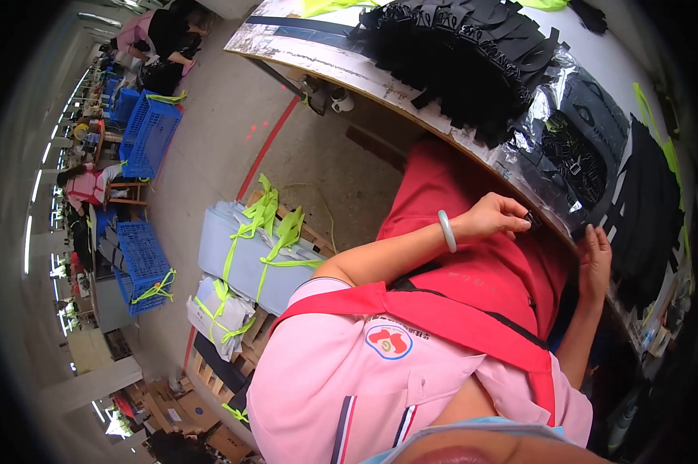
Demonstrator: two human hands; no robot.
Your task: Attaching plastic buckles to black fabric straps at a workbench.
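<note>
Left hand nearly closed on small black piece

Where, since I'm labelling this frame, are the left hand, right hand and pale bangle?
Left hand (488,217): head view, mid-hand, behind the fingers.
Right hand (595,265): head view, mid-hand, below the fingers.
Pale bangle (447,231): head view, middle of its visible band.

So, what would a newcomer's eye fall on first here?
Probably the red apron near the centre. Then the heap of black straps on the table above, and the neon ties around the pale blue bundle to the left. A pale bracelet circles the wrist of the left hand.
</note>
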